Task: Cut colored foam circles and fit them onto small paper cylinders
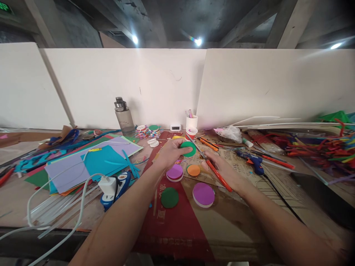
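Observation:
My left hand (169,152) pinches a green round disc (189,149) by its left edge, above the cardboard. In my right hand (222,168) is a long red-handled tool (219,176) with a thin metal shaft; its exact kind is unclear. The shaft points up and left, past the disc's right edge; whether they touch I cannot tell. Below my hands lie a small purple disc stack (174,172), an orange disc (193,170), a dark green disc (169,197) and a larger purple disc stack (203,194).
Coloured paper sheets (108,162), a power strip (116,190) and white cables lie left. Behind stand a water bottle (124,118), a small clock (175,128) and paper cups (191,122). At right are a blue glue gun (256,164), its cord and coloured pipe cleaners (307,146).

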{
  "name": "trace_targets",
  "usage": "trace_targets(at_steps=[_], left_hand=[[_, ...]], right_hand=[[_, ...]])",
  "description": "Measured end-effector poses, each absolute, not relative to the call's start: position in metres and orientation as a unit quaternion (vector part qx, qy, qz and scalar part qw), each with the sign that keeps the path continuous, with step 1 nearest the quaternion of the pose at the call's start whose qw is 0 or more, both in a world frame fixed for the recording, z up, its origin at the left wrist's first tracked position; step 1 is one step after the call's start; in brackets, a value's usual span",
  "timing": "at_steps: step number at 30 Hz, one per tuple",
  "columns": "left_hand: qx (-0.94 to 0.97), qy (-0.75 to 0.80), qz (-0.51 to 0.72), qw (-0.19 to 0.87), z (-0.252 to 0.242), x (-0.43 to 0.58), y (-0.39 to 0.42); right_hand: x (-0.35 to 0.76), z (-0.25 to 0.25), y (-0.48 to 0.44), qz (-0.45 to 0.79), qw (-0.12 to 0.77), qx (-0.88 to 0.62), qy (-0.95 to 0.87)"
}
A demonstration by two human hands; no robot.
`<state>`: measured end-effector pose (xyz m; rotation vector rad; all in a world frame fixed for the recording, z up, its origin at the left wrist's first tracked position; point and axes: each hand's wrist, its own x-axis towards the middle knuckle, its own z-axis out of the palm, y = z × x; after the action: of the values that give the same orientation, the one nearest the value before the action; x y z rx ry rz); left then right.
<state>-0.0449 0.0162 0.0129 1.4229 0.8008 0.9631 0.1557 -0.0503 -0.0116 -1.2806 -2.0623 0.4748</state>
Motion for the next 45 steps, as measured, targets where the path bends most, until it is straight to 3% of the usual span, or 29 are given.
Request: trace_targets(at_steps=[34, 39, 45], left_hand=[[0.715, 0.377, 0.288, 0.513, 0.039, -0.062, 0.012], [0.752, 0.352, 0.284, 0.479, 0.032, -0.060, 0.017], [0.840, 0.360, 0.271, 0.302, 0.010, -0.046, 0.019]], right_hand=[[0.176, -0.001, -0.050, 0.131, 0.236, -0.468, -0.842], [0.171, -0.007, -0.049, 0.170, 0.329, -0.484, -0.793], [0.159, -0.024, -0.041, 0.242, 0.474, -0.467, -0.707]])
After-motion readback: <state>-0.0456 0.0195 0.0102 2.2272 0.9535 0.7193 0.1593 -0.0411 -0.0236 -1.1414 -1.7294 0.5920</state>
